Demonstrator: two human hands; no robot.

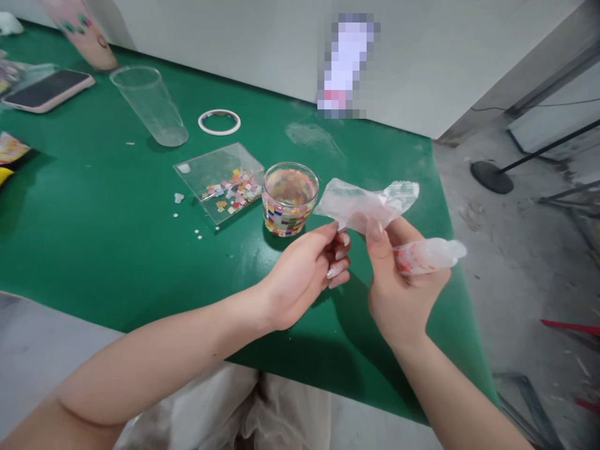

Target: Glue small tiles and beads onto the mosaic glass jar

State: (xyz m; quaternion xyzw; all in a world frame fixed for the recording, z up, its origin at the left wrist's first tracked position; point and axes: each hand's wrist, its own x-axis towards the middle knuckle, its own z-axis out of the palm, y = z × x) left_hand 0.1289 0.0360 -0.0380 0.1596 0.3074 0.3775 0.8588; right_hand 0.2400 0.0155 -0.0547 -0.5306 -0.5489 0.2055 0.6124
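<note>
The right hand's fingers [375, 234] are closed: thumb and forefinger pinch a crinkled, translucent wrapper [354, 203], and a white bottle with red print [417, 256] lies in the same right hand [403, 294]. The left hand [304, 269] has its fingers curled narrow, with the thumb tip at the wrapper's near edge; whether it grips the wrapper, I cannot tell. Just beyond the hands stands a clear glass cup covered in colourful mosaic squares [285, 215]. Just left of it, a shallow clear tray [192, 181] holds loose little tiles [241, 187], and a few white bits [179, 198] are scattered nearby.

All this is on a smooth, deep green desk [117, 250], its surface faintly shiny, with a cloudy pale patch [314, 137] near the back. Farther back are a white ring [219, 132], a clear plastic tumbler [152, 106], a phone in a pink case [49, 90] and a tall pink cup [89, 37].

A plain white panel [234, 37] runs along the desk's far edge; a pixelated block [347, 62] hides something against it. To the right is a worn grey floor [506, 250] with a round black stand base [492, 177], a dark metal frame [529, 400] and something red [569, 326]. Pale trousers [197, 406] show below the desk's near edge.
</note>
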